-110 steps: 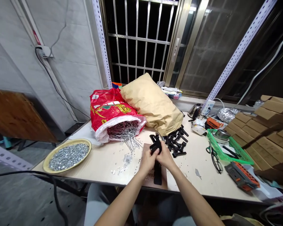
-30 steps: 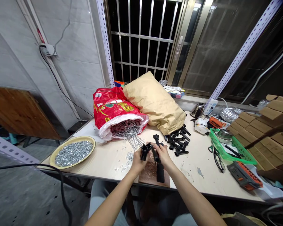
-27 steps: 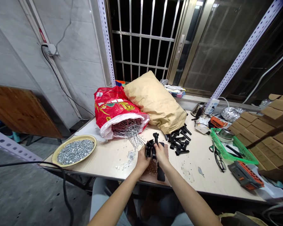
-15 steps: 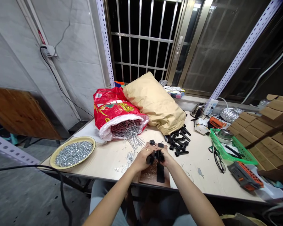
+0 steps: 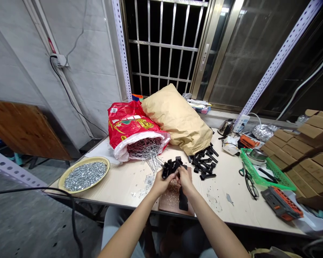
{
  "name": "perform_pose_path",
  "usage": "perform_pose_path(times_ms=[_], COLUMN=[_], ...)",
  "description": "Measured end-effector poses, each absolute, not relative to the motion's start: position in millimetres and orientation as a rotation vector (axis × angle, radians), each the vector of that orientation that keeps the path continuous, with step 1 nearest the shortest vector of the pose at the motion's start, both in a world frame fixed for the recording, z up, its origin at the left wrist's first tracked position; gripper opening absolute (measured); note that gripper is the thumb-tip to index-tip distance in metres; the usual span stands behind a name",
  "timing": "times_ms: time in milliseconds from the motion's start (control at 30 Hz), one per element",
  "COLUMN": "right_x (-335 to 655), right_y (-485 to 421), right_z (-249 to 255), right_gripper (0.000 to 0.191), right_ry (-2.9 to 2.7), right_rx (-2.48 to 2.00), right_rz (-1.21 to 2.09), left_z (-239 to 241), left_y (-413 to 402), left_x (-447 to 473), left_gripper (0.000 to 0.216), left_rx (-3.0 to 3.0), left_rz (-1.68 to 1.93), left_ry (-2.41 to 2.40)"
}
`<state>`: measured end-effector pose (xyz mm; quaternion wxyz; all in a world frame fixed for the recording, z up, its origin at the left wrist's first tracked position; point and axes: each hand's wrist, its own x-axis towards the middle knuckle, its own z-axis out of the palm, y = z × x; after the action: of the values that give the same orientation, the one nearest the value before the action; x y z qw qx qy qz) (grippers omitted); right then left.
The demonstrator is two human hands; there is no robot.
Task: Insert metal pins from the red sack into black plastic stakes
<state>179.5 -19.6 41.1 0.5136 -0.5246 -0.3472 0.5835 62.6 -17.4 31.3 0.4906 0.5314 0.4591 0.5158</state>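
My left hand [image 5: 163,182] is closed around a bunch of black plastic parts [image 5: 170,168], raised above a small brown board [image 5: 168,205]. My right hand [image 5: 185,179] meets it, its fingers pinched at the near side of the same black plastic parts. The fingers hide exactly which piece each one grips. Black flat pieces [image 5: 183,203] lie on the board below my right wrist, among pale crumbs. Left of the board are small metal washers or nuts [image 5: 150,179], scattered on the table. More black plastic parts [image 5: 204,161] are heaped beyond my right hand.
A red bag [image 5: 129,118] spills long screws or nails [image 5: 150,152]. Beside it leans a tan sack [image 5: 177,118]. A yellow dish [image 5: 107,175] of small metal pieces stands left. Rightward are scissors [image 5: 249,182], a green basket [image 5: 281,172], an orange-grey tool case [image 5: 281,202] and cardboard boxes [image 5: 307,157].
My hands have turned the black plastic parts, which now tilt to the left and show more of themselves. The right hand's fingers have shifted to the near side. The view has moved slightly.
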Motion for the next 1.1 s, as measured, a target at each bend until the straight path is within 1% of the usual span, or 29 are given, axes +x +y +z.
perform_pose_path(times_ms=[100, 167, 267, 367, 467, 533, 633, 733, 833, 900, 1000, 1100], right_x=[172, 166, 159, 154, 155, 160, 172, 183, 187, 185, 179, 176], right_y=[-37, -46, -48, -44, -45, -49, -55, -52, -47, -48, -56, -65], right_z=[40, 34, 21, 10, 6, 7, 16, 27, 31, 26, 15, 12], right_gripper=[0.035, 0.044, 0.048, 0.048, 0.047, 0.045, 0.047, 0.051, 0.041, 0.039, 0.045, 0.057], right_ry=[-1.108, -1.349, -1.583, -1.669, -1.687, -1.677, -1.499, -1.496, -1.698, -1.731, -1.712, -1.633], right_rx=[-1.289, -1.288, -1.277, -1.262, -1.226, -1.191, -1.150, -1.067, -1.018, -1.028, -1.018, -0.981], right_rz=[0.897, 0.576, 0.330, 0.206, 0.243, 0.406, 0.620, 0.610, 0.609, 0.641, 0.693, 0.727], left_z=[24, 22, 21, 23, 25, 26, 23, 19, 16, 14, 11, 10], left_y=[-15, -16, -20, -24, -29, -32, -39, -47, -53, -54, -56, -58], left_x=[67, 68, 69, 70, 71, 72, 71, 71, 73, 73, 72, 68], left_gripper=[0.031, 0.033, 0.038, 0.038, 0.041, 0.043, 0.045, 0.046, 0.044, 0.044, 0.044, 0.051], left_rx=[0.973, 0.884, 0.865, 0.868, 0.889, 0.936, 1.064, 1.172, 1.273, 1.335, 1.407, 1.511], left_rz=[1.364, 1.409, 1.415, 1.412, 1.428, 1.422, 1.399, 1.392, 1.366, 1.353, 1.329, 1.316], left_ry=[1.120, 1.078, 0.985, 0.930, 1.004, 1.074, 1.128, 1.149, 1.169, 1.186, 1.181, 1.168])
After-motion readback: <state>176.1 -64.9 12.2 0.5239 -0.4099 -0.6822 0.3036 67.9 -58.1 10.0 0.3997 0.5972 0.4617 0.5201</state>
